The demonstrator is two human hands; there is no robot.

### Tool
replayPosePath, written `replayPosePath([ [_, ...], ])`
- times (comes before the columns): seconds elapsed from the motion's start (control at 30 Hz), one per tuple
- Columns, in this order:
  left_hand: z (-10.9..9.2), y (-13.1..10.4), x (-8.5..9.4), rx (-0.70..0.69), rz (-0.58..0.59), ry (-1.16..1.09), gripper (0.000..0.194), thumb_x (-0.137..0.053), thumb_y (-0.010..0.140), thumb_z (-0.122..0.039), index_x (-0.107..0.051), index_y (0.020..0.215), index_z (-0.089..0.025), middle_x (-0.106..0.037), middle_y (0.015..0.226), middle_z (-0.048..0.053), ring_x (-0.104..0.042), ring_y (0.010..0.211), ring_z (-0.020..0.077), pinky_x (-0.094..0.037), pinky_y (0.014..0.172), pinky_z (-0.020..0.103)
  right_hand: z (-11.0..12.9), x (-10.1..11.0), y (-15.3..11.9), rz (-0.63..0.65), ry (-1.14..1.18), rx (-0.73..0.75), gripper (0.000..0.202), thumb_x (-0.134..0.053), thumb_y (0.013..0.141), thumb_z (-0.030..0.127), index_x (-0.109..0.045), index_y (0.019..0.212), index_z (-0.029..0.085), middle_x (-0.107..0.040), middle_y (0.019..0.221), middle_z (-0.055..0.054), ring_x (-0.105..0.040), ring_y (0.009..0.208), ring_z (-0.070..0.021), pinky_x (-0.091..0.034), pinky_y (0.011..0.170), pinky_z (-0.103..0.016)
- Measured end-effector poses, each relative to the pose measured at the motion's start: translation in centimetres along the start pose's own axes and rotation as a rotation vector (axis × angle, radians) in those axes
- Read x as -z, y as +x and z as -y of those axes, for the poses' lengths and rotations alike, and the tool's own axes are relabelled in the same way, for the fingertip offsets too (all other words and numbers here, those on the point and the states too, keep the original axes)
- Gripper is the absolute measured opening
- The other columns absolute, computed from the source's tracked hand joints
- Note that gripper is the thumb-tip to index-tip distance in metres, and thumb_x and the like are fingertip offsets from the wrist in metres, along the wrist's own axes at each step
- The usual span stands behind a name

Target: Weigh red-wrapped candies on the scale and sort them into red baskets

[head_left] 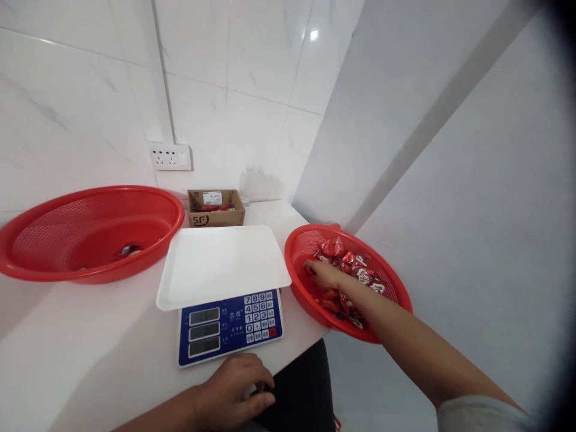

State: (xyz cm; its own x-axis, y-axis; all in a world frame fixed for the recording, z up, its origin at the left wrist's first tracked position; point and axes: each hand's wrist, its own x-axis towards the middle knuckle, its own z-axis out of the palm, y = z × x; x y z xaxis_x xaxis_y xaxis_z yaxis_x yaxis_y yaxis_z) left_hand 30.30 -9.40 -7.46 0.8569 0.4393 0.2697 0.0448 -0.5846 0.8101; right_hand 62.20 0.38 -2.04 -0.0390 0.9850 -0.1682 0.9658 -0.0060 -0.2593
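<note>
Head view, the only one here: the right hand (324, 273) reaches out at two o'clock into the small red basket (396, 282), its fingers down among the red-wrapped candies (355, 267) heaped there; whether the fingers have closed on a piece I cannot tell, since they are buried in the pile. The left hand (234, 390) rests at six o'clock on the near edge of the bench (90, 360), loosely curled with the fingers bent over the edge, just below the blue keypad panel of the electronic scale (229, 324), gripping nothing that shows. I judge the step in hand to be gathering candies from the small basket, and the scale's white weighing tray (222, 264) at twelve o'clock lies bare. A pick here calls for closing the fingers round a few slippery wrappers without spilling others over the low rim, as the basket overhangs the bench's right edge. At ten o'clock sits a large red basket (90, 234) with only a couple of wrapped pieces in its bottom. Behind the scale stands a small cardboard box (216, 208) holding red packets. The bench is white and smooth, set into a corner of glossy white marbled tile, with a wall socket (171, 157) above the large basket and a plain grey wall on the right.
</note>
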Motion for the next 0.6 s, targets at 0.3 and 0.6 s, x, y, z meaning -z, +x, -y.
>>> replayPosePath([
  [0.3, 0.1, -0.1, -0.2, 0.013, 0.003, -0.007, 0.021, -0.052, 0.083, -0.035, -0.062, 0.090, -0.019, -0.066, 0.077, 0.003, -0.059, 0.074, 0.0145, -0.043, 0.070, 0.023, 3.9, 5.6, 0.2, -0.186, 0.464, 0.029, 0.038, -0.052, 0.084, 0.025, -0.044, 0.121, 0.020, -0.063, 0.106, -0.005, -0.061, 0.090, -0.0154, -0.050, 0.075, -0.026],
  [0.6, 0.1, -0.1, -0.3, 0.040, 0.007, -0.024, 0.021, -0.051, 0.083, -0.035, -0.063, 0.089, -0.018, -0.066, 0.076, 0.003, -0.059, 0.075, 0.0147, -0.044, 0.071, 0.023, 11.6, 5.9, 2.1, -0.017, 0.649, 0.120, 0.060, -0.056, 0.084, 0.030, -0.032, 0.138, 0.017, -0.062, 0.104, -0.009, -0.062, 0.082, -0.0146, -0.052, 0.071, -0.027],
])
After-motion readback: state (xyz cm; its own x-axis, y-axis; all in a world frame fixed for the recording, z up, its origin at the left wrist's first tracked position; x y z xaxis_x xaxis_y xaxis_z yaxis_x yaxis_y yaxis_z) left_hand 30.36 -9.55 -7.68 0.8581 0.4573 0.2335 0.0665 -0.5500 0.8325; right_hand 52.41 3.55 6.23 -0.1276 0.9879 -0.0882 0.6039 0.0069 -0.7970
